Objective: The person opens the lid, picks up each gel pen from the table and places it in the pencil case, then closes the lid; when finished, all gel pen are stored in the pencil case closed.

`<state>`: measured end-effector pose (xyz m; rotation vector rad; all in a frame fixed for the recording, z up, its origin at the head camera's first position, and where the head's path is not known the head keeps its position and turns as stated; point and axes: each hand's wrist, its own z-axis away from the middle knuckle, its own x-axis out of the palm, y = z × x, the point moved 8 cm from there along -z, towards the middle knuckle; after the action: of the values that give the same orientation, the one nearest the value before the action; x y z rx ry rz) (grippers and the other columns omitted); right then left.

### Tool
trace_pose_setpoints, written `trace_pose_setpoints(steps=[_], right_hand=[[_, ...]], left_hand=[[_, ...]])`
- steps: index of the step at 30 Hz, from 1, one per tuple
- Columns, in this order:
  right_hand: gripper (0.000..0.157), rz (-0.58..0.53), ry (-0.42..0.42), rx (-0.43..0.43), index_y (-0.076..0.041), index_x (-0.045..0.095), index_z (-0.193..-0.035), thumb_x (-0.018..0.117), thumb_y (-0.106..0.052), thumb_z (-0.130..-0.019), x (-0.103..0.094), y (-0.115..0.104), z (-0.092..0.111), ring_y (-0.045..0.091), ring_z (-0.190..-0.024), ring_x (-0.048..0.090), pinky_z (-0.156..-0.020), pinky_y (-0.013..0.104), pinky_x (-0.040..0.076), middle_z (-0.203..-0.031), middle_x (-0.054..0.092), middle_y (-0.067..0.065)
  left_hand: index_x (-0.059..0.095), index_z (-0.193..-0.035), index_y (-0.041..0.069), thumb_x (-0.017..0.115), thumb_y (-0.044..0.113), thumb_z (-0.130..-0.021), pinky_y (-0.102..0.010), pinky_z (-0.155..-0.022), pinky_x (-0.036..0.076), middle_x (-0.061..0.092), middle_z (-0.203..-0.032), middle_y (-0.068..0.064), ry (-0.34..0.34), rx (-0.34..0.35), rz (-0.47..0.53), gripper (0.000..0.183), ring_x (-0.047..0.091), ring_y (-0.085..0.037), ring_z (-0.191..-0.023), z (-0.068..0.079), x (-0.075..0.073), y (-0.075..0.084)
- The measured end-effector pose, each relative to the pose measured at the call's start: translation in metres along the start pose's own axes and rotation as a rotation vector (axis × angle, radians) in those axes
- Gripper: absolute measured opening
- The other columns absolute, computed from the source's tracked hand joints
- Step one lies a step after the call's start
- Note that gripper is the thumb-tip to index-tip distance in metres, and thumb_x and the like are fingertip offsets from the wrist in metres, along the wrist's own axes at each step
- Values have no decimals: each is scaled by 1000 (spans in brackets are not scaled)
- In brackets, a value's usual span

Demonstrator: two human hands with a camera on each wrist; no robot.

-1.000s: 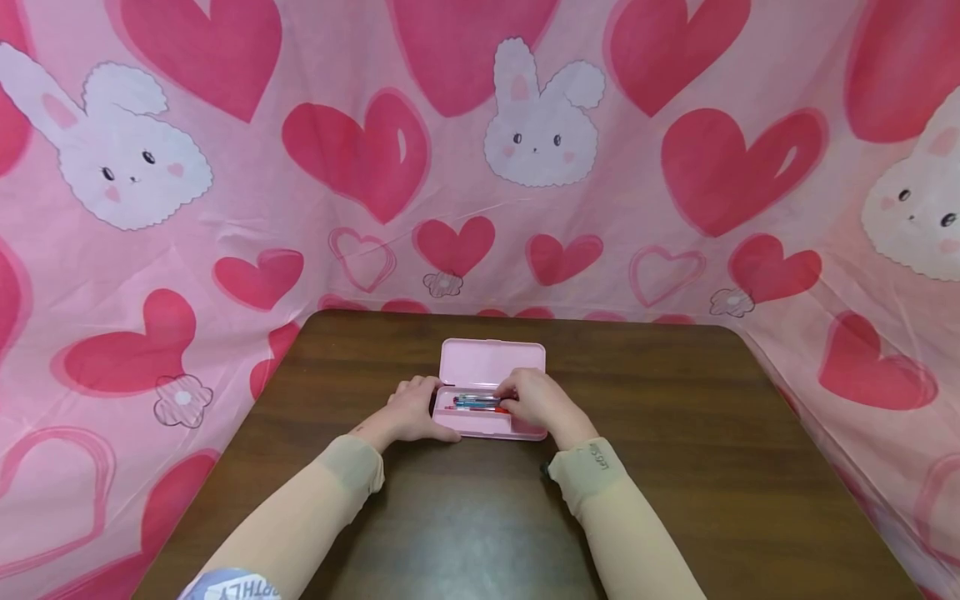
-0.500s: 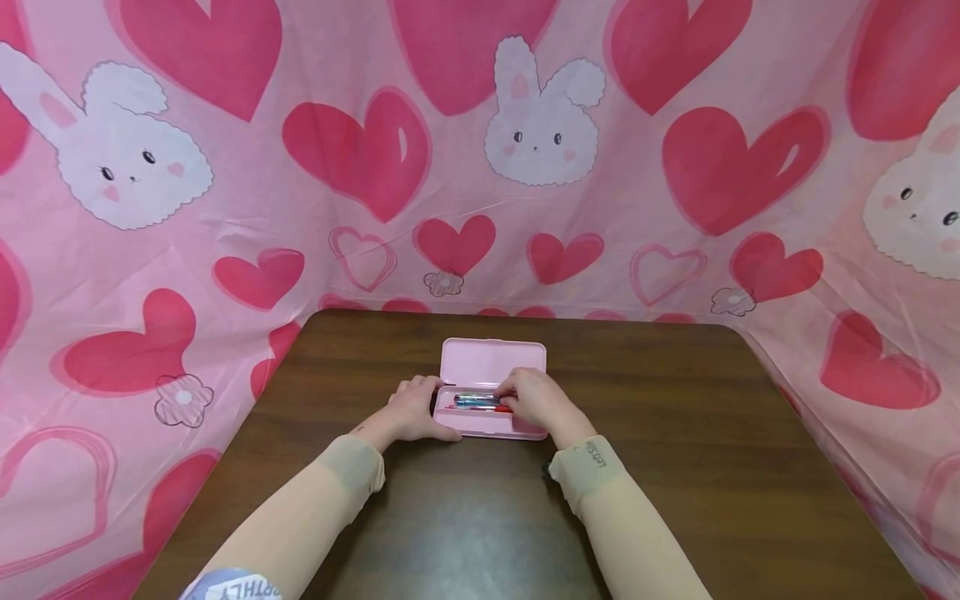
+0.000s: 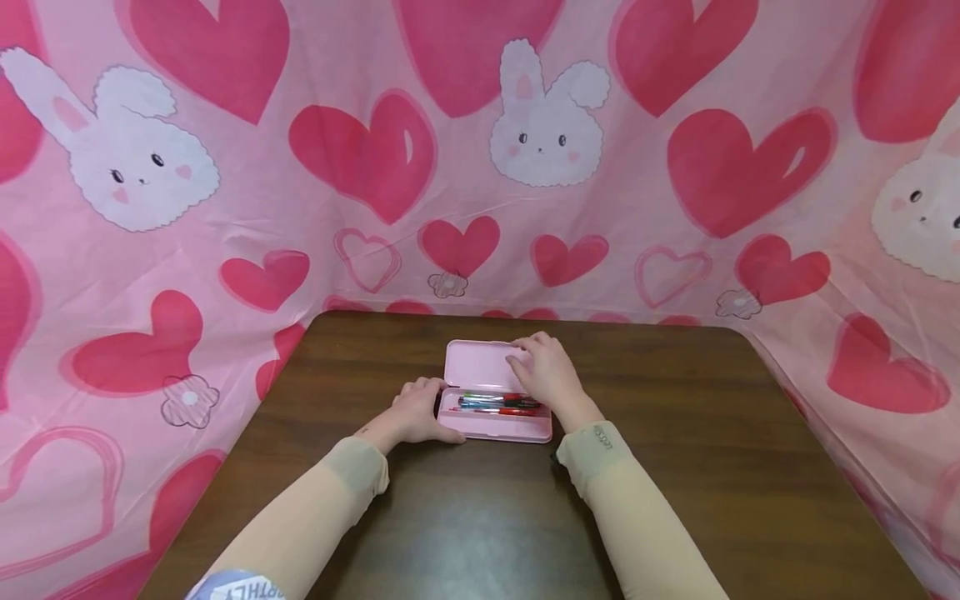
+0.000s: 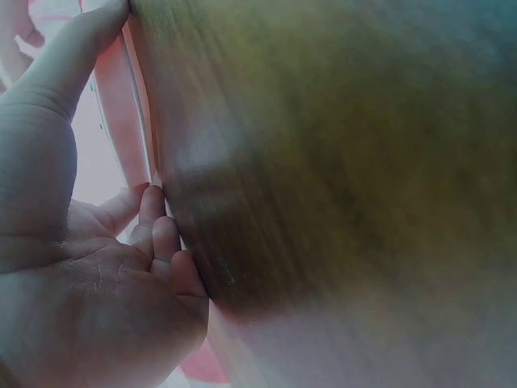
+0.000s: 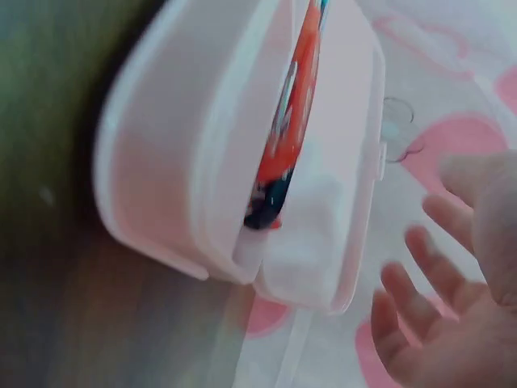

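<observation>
On the table lies a pink pencil case (image 3: pixel 495 427), its lid (image 3: pixel 477 363) folded back away from me. Several pens (image 3: pixel 495 403) lie lengthwise in its rear compartment; red and black ends show in the right wrist view (image 5: pixel 291 137). My left hand (image 3: pixel 417 413) holds the case's left end, thumb at the front corner and fingers toward the back. The left wrist view shows that hand (image 4: pixel 89 267) against the case's side (image 4: pixel 123 105). My right hand (image 3: pixel 553 372) hovers by the lid's right side, holding nothing, fingers loosely spread.
The brown wooden table (image 3: pixel 675 467) surrounds the case, its far edge behind the lid. A pink cloth (image 3: pixel 622 200) with hearts and rabbit faces hangs behind the table and along both sides.
My right hand has let go of the pens, risen out of the case and moved back and right toward the lid. More of the pens shows. The left hand keeps its place.
</observation>
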<state>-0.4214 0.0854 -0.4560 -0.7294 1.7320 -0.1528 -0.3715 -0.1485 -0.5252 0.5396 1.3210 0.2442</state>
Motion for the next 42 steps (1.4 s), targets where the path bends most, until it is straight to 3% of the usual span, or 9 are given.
trace_pose_setpoints(steps=[3, 5, 10, 14, 26, 33, 42], right_hand=[[42, 10, 84, 47, -11, 74, -137, 75, -37, -103, -9, 10, -7, 41, -129, 61, -116, 58, 52, -137, 67, 18], [47, 13, 95, 107, -11, 71, -141, 72, -41, -105, -10, 18, -11, 44, -132, 58, -117, 61, 49, -141, 64, 20], [61, 3, 12, 263, -11, 61, -151, 65, -53, -106, -2, 37, -17, 47, -140, 58, -122, 64, 46, -150, 62, 23], [64, -39, -22, 312, -10, 58, -153, 63, -54, -107, 4, 43, -18, 46, -140, 62, -119, 64, 49, -150, 66, 23], [45, -150, 80, 230, -9, 78, -126, 74, -47, -103, -10, 30, -10, 40, -118, 68, -108, 58, 56, -129, 72, 19], [42, -173, 42, 187, -12, 79, -125, 78, -46, -101, -15, 22, 3, 34, -112, 67, -103, 52, 60, -122, 71, 13], [42, -131, -49, 52, -13, 79, -130, 81, -41, -100, -21, 10, 32, 26, -103, 66, -99, 49, 63, -117, 70, 7]], left_hand=[[52, -153, 12, 97, 62, -71, -59, -117, 45, 60, -143, -11, 1, 0, -5, 106, 49, -32, -133, 0, 0, 1], [53, -153, 12, 98, 61, -70, -59, -117, 45, 60, -142, -11, 2, 1, -5, 106, 49, -32, -133, 1, -1, 1], [53, -153, 12, 98, 60, -70, -59, -118, 45, 61, -141, -11, 6, 0, 11, 106, 49, -31, -132, 2, -1, 2], [53, -153, 11, 98, 59, -70, -59, -117, 45, 61, -141, -11, 5, 2, 25, 106, 49, -32, -132, 2, 0, 4], [52, -155, 12, 98, 63, -70, -59, -118, 44, 59, -144, -12, 16, -12, -10, 109, 47, -33, -135, -2, 2, -3], [51, -155, 12, 98, 63, -69, -58, -118, 44, 59, -144, -11, 18, -18, 2, 110, 47, -33, -134, -2, 2, -5], [48, -158, 6, 98, 62, -70, -60, -118, 44, 58, -147, -16, 21, -9, -2, 116, 47, -37, -135, 0, -1, -2]])
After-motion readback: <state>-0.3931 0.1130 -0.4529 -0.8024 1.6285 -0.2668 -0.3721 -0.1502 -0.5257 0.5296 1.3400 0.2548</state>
